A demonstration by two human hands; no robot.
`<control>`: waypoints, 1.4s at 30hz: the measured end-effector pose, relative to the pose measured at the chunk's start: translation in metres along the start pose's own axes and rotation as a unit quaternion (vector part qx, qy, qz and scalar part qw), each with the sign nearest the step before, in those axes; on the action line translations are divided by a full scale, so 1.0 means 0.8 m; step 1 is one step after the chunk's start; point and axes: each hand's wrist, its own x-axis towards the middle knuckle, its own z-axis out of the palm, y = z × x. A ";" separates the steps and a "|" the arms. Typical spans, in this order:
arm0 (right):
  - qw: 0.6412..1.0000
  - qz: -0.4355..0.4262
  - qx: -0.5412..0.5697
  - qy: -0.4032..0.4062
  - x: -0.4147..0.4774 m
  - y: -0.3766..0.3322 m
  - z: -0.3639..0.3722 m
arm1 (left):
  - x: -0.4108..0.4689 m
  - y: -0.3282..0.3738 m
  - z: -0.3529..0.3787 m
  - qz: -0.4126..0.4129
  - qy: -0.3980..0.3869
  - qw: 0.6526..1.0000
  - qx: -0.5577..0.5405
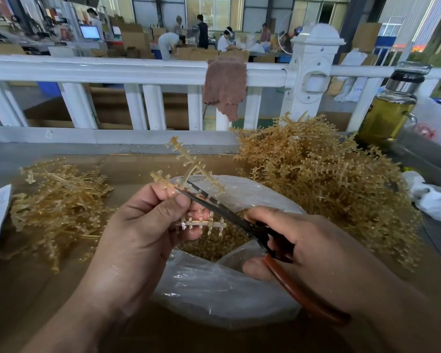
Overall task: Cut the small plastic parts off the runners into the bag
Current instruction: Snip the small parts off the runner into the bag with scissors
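Note:
My left hand [143,233] pinches an amber plastic runner [189,161] with small parts along its branches, held above the open clear plastic bag [214,289]. My right hand [298,240] grips scissors [222,207] with dark blades and reddish-brown handles. The blades are parted around a branch of the runner just right of my left fingertips. Many small amber parts [214,243] lie inside the bag, below the runner.
A large heap of amber runners [316,179] lies to the right, and a smaller heap [59,207] to the left on the brown tabletop. A white railing [112,70] with a brown cloth [224,85] runs behind. A glass bottle [390,105] stands far right.

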 end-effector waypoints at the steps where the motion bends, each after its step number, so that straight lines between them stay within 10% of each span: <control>1: 1.000 0.000 -0.001 -0.001 0.000 0.000 0.000 | 0.000 0.000 -0.001 0.000 0.003 1.000 0.002; 42: 1.000 -0.020 0.006 0.013 0.002 0.003 0.003 | 0.001 0.000 0.000 0.011 0.003 0.999 0.051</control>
